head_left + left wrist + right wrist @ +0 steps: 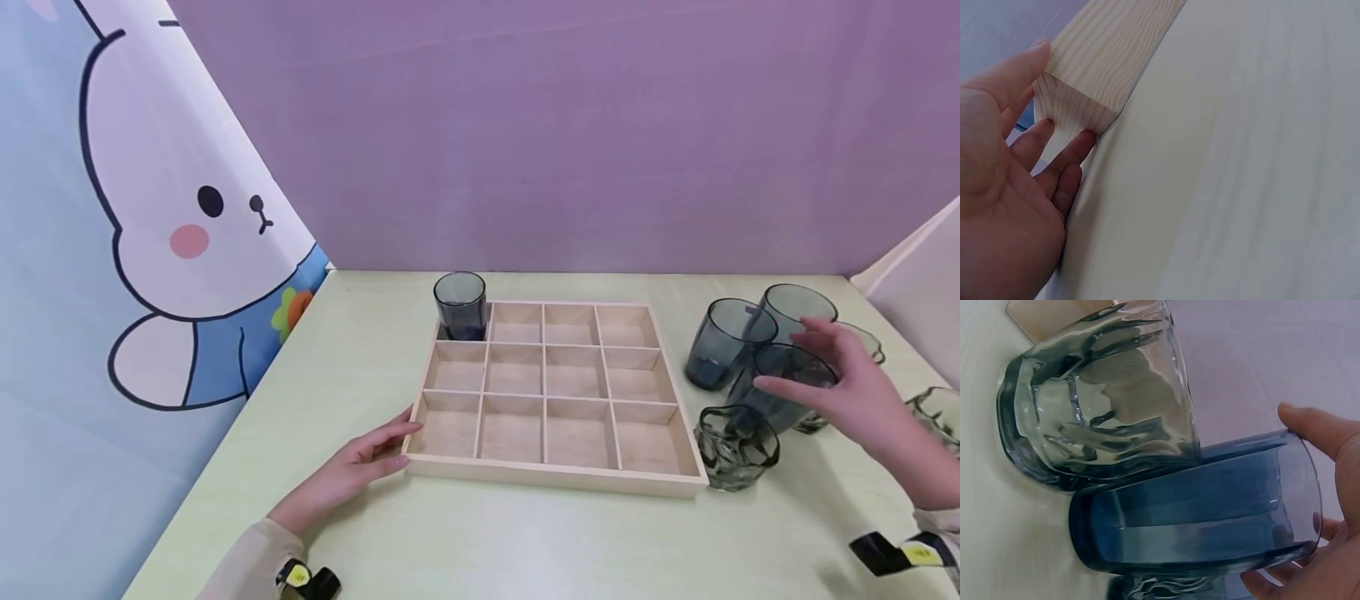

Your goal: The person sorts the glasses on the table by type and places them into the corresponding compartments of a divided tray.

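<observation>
A pale wooden divided tray lies on the table. My left hand rests at its front left corner; the left wrist view shows fingers touching the wood, loosely spread. On the right, my right hand holds a smooth blue drinking glass near its rim, thumb on one side and fingers round the other. Beside that glass stands a wavy greenish glass, overlapping it in the right wrist view. Another smooth blue glass stands upright in the tray's back left compartment.
Two more smooth blue glasses, one at the left and one behind, stand close to the right hand. Further wavy glasses, such as one at the far right, stand around it. A purple cloth hangs behind the table.
</observation>
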